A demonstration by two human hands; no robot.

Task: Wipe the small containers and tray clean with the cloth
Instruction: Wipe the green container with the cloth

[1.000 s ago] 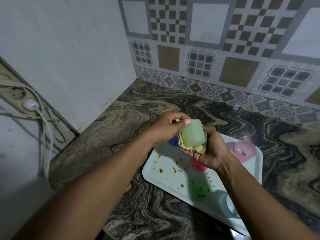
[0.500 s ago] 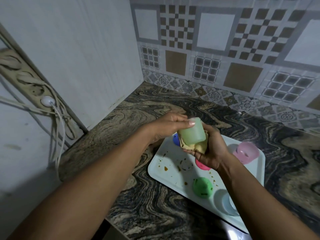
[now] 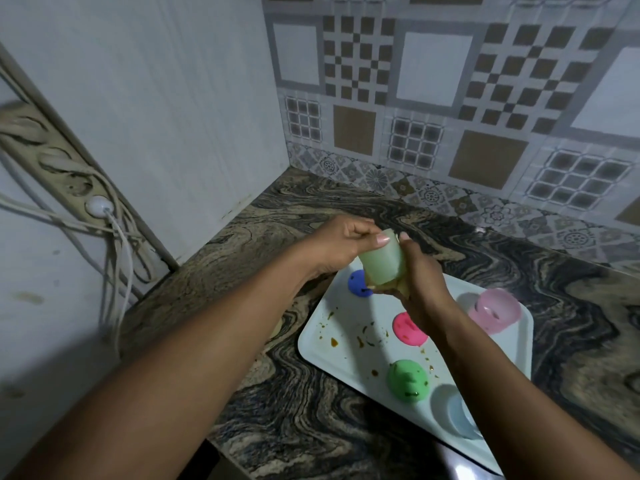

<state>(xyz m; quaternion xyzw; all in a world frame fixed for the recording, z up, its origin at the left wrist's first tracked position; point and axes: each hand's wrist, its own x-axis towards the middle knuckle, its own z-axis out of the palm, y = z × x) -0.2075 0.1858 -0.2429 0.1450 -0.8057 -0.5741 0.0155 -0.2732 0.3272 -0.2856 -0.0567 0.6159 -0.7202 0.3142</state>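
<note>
My left hand (image 3: 341, 242) grips a pale green translucent cup (image 3: 381, 261) above the tray's far left corner. My right hand (image 3: 420, 287) holds a yellowish cloth (image 3: 398, 285) against the cup's underside; most of the cloth is hidden by the fingers. Below them lies a white tray (image 3: 339, 341) with brown specks on it. On the tray stand a blue container (image 3: 358, 284), a pink-red one (image 3: 408, 329), a green one (image 3: 407, 379), a pale pink cup (image 3: 495, 308) and a light blue cup (image 3: 459, 417).
The tray rests on a dark marbled counter (image 3: 277, 403) in a corner. A white panel (image 3: 156, 116) stands at the left, patterned tiles (image 3: 433, 98) at the back. A power strip with white cables (image 3: 100, 216) hangs at far left.
The green cup has turned in my hands, and my right hand with the cloth has shifted round its lower side. The view has shifted so the tray sits lower and further right.
</note>
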